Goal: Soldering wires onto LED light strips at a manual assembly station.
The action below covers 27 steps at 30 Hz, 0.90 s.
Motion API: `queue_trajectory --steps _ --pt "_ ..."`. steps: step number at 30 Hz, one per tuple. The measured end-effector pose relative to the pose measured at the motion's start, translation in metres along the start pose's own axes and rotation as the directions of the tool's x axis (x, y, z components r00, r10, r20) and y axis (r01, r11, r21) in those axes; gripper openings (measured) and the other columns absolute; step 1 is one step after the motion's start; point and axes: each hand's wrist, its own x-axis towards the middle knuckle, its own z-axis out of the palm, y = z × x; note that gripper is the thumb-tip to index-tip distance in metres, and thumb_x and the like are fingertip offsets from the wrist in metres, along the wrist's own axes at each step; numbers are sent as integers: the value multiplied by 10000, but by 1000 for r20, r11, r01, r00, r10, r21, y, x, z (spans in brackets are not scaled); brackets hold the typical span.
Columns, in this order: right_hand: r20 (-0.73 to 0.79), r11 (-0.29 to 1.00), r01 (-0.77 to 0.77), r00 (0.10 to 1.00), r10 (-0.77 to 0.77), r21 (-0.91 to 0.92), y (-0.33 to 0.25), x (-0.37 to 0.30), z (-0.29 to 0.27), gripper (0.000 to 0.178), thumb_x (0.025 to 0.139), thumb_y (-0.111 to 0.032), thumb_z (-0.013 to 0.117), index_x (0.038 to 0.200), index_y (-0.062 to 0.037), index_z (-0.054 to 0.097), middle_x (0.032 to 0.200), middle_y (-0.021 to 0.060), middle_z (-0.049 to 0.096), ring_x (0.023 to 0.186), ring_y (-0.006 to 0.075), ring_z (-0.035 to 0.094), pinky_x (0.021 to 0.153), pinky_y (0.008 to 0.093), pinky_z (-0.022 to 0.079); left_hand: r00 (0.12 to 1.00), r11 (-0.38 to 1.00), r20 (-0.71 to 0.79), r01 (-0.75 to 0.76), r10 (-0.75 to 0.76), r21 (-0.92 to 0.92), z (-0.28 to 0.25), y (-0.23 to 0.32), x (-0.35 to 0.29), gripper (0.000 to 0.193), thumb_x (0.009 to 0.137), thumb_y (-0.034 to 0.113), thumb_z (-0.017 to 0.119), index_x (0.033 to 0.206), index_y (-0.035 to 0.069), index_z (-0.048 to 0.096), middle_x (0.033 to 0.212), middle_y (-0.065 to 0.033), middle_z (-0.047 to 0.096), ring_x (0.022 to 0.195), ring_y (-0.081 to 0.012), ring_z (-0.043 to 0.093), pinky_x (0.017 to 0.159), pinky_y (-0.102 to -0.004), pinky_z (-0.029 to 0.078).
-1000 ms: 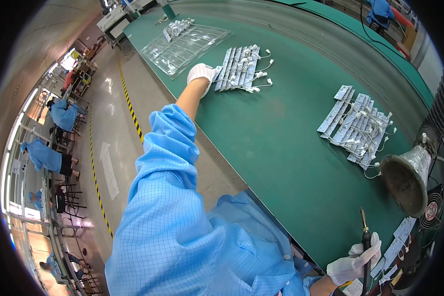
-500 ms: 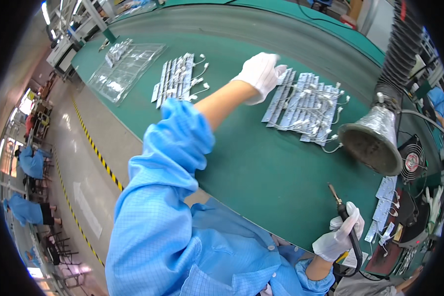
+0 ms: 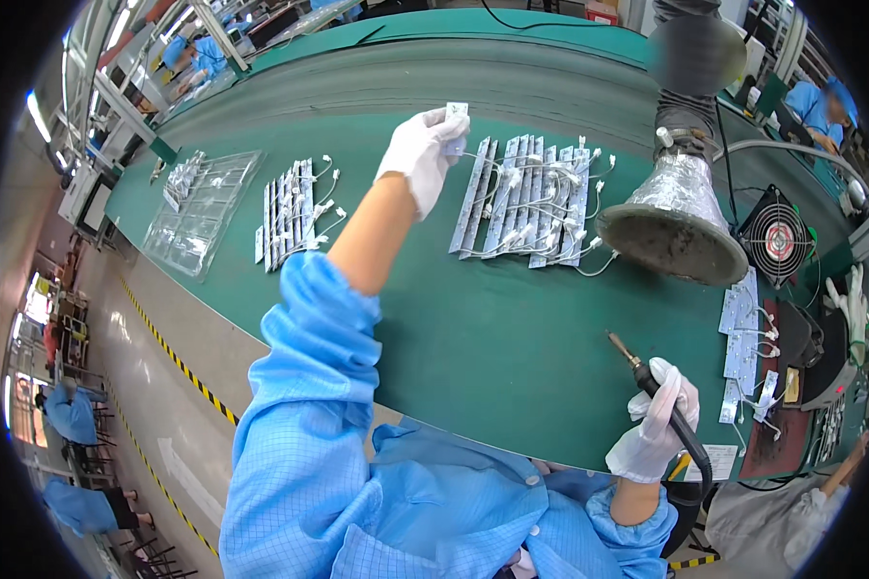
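Raised over the far side of the green bench, my gloved left hand (image 3: 419,159) is closed on a light-coloured LED strip board (image 3: 457,112), seen end-on with its upper end above the fingers. A white wire trails from beside it. To its right lies a row of LED strips (image 3: 521,198) with white wires and connectors; a smaller batch of LED strips (image 3: 288,214) lies to its left. My right hand (image 3: 655,425), also in a white glove, grips a soldering iron (image 3: 681,425) near the bench's front edge. The iron's bare tip points up and left, above the bench top.
A foil-wrapped fume extraction hood (image 3: 681,198) hangs at the right. Beyond it are a small fan (image 3: 776,239) and more LED boards (image 3: 741,333) near the bench's right end. A clear plastic tray (image 3: 208,217) sits at the far left. Other people in blue work in the background.
My left hand has drawn back from the right-hand batch of strips and lifted, now with a strip board in its fingers. The view has turned; my right hand still grips the iron.
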Motion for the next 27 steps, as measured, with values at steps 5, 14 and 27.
queue_trajectory --steps 5,14,27 --pt "-252 973 -229 943 218 -13 -3 -11 10 237 977 -119 489 1094 57 598 1000 140 644 644 126 547 522 228 421 859 879 363 182 -360 441 39 4 -103 316 849 138 661 1122 -14 616 965 -43 636 867 -100 569 795 -256 444" --pt "71 991 123 990 -119 -50 -5 -11 -6 241 980 -77 444 1184 27 518 991 202 628 785 234 633 634 284 536 748 521 534 -297 -393 800 73 -53 -151 339 875 245 633 1036 -54 637 744 -183 621 664 -237 614 626 -348 484" --pt "72 961 13 997 -34 276 -9 -3 0 222 912 -89 408 1020 28 562 835 220 649 612 212 515 531 314 433 657 294 750 -703 -79 647 65 -75 -160 236 854 188 626 940 -23 686 898 -183 631 812 -355 608 705 -433 491"
